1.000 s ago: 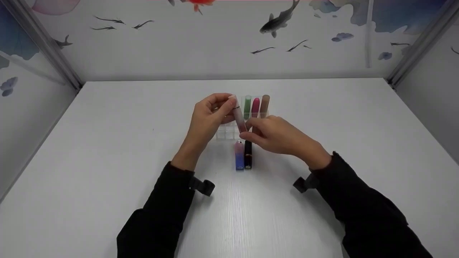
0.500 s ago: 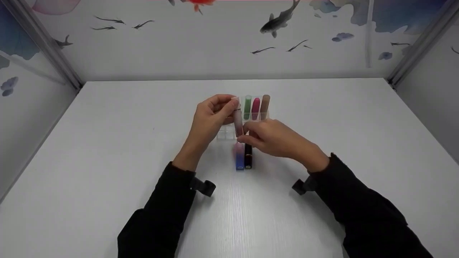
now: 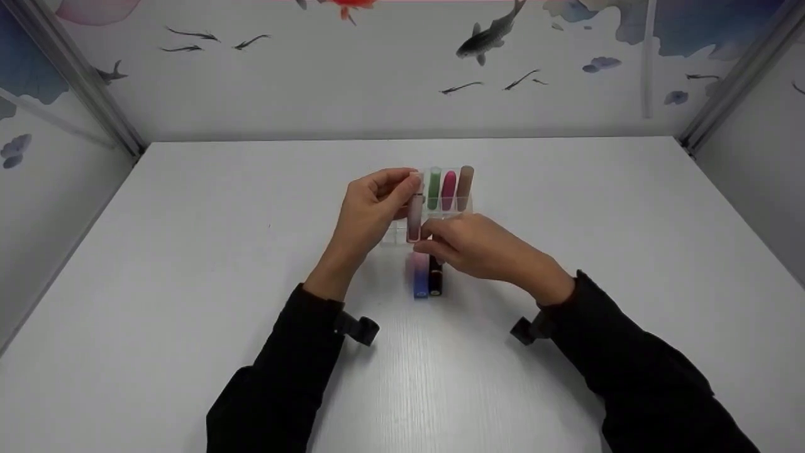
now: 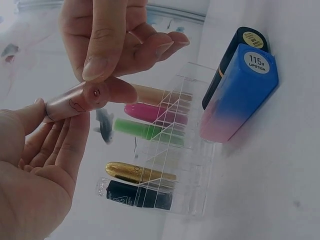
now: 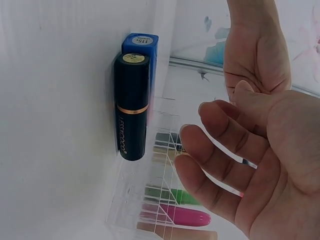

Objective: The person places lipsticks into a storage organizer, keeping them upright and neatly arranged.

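Note:
My left hand pinches the capped upper end of a slim lip gloss tube, pale above and reddish-brown below. The tube stands nearly upright in the head view, above a clear divided lipstick holder. At its lower end, the thumb and index finger of my right hand pinch it; in the left wrist view that end shows between them. The other right fingers are loosely bent. Below the hands lie a blue-and-pink lipstick and a black lipstick with a gold band, side by side.
In the holder stand green, pink and brown tubes, plus a gold tube and a dark tube with a clear cap. The white table meets a fish-patterned wall behind.
The lip gloss tube has swung from slanted to nearly upright, its lower end shifting left and slightly down. My right hand has moved left and down with it; my left hand shifted slightly right.

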### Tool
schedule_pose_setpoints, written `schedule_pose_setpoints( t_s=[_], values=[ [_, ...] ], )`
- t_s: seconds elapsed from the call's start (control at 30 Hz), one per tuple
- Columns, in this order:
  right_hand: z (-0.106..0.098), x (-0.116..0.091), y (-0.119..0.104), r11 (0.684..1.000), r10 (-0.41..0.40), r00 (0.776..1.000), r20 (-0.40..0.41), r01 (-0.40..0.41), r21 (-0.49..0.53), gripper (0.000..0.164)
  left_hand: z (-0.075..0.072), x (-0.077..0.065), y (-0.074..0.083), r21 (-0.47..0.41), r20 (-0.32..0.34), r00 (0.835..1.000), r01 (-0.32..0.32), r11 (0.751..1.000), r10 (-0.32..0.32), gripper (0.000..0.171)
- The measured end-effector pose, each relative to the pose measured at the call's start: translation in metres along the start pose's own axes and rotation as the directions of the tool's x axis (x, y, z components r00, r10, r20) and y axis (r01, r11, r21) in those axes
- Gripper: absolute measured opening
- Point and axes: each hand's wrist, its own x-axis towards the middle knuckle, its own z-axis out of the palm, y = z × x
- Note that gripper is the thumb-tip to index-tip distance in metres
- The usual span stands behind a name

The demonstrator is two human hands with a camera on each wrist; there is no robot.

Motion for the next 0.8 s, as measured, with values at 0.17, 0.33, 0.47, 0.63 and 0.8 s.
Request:
schedule_pose_setpoints(
  t_s=[0.17,0.33,0.47,0.63,0.8],
  values=[
    [0.001,0.0,0.0,1.0,-0.013,1.0,-0.003,0.013,-0.009,0.028,0.0,0.0,0.0,-0.002,0.006,1.0,0.005,1.0,-0.005,0.034],
    [0.001,0.0,0.001,1.0,-0.02,1.0,0.001,0.02,-0.016,0.027,0.0,0.004,-0.007,-0.009,0.012,1.0,0.002,1.0,-0.002,0.033],
    [0.0,0.0,0.002,1.0,-0.022,1.0,0.015,0.023,-0.003,0.026,-0.001,0.01,-0.02,-0.022,0.022,1.0,-0.007,1.0,0.007,0.033],
    [-0.001,-0.001,0.003,1.0,-0.03,0.999,0.033,0.029,0.009,0.027,-0.002,0.013,-0.027,-0.054,0.036,0.999,-0.015,0.998,0.017,0.036],
    [-0.006,-0.002,0.008,0.999,-0.046,0.998,0.03,0.046,0.002,0.018,-0.002,0.013,-0.027,-0.052,0.035,0.999,-0.016,0.998,0.018,0.037]
  ],
)
